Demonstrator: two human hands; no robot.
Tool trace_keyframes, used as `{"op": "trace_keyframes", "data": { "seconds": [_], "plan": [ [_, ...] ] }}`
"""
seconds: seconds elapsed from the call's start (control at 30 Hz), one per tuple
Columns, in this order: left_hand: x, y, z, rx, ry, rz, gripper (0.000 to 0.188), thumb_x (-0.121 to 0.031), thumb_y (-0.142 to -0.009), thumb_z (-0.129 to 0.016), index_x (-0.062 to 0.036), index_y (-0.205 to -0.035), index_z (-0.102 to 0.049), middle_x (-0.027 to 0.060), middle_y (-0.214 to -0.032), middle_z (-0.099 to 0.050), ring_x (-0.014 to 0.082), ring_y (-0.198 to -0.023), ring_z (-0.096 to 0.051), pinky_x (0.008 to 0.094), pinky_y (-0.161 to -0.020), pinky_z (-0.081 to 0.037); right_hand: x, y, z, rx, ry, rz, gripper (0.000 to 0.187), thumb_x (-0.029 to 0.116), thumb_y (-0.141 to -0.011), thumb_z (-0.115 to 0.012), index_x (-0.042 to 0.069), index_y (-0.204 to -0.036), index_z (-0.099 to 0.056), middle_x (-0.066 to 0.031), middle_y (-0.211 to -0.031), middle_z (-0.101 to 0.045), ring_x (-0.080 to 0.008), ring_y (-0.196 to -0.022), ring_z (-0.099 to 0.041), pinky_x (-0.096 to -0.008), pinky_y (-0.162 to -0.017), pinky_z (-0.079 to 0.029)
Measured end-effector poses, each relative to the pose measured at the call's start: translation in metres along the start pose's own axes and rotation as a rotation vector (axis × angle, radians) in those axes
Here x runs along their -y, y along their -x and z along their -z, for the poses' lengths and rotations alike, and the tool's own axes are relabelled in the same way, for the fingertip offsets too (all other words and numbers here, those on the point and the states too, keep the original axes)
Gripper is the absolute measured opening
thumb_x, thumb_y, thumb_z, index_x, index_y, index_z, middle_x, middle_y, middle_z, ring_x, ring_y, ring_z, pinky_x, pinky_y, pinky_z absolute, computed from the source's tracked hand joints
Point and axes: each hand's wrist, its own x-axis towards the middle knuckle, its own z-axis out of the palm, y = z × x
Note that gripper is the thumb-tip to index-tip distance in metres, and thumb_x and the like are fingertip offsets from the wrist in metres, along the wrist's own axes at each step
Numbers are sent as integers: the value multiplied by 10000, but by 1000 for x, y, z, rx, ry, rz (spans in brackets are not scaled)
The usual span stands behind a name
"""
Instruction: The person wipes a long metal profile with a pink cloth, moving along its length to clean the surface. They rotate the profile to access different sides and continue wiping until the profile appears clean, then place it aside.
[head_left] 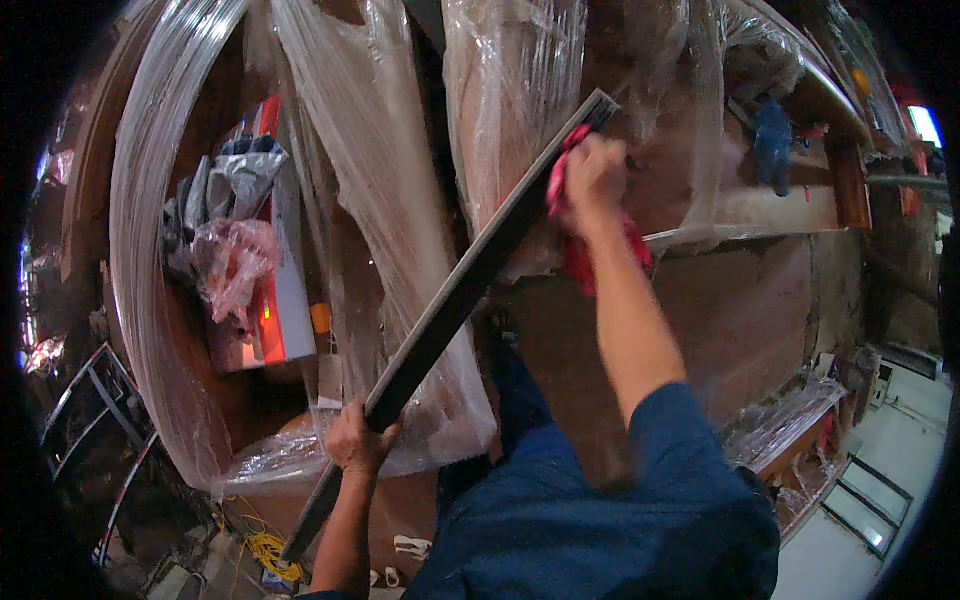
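Observation:
A long, straight, dark strip (455, 295) with a pale edge slants across the view, from the lower left up to the upper right. My left hand (358, 438) is closed round its lower part. Close to the far end, my right hand (597, 172) grips a red cloth (578, 262) and presses it against the strip. Part of the cloth hangs below that hand, which is slightly blurred. Its fingertips are partly hidden.
Cabinet-like brown panels (740, 310) wrapped in clear plastic film (375, 150) surround me. At left lies a white and orange box (290, 270) under grey and pink plastic bags (238, 262). A yellow cord (268, 555) lies on the floor; metal frames (110, 400) stand at far left.

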Motion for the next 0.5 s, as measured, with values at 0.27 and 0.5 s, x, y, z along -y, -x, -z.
{"op": "trace_keyframes", "data": {
  "seconds": [0.27, 0.5],
  "plan": [
    [8, 12, -8, 90, -90, 86, 727, -379, -509, -985, -96, -1096, -663, 112, -940, -684, 368, -833, -689, 500, -709, -531, 65, 116, 13, 0, -369, 156, 92, 106, -928, -676, 18, -919, -653, -212, -1014, -602, -429, -966, -616, -510, -867, -527],
    [4, 1, -6, 7, -74, -18, 706, -467, -558, -972, -97, -1077, -670, 120, -890, -669, 378, -784, -674, 505, -687, -517, -28, -77, 3, -153, -77, -103, 202, 256, -994, -627, 64, -989, -690, -245, -1095, -636, -452, -1007, -637, -563, -860, -540]
  ]
}}
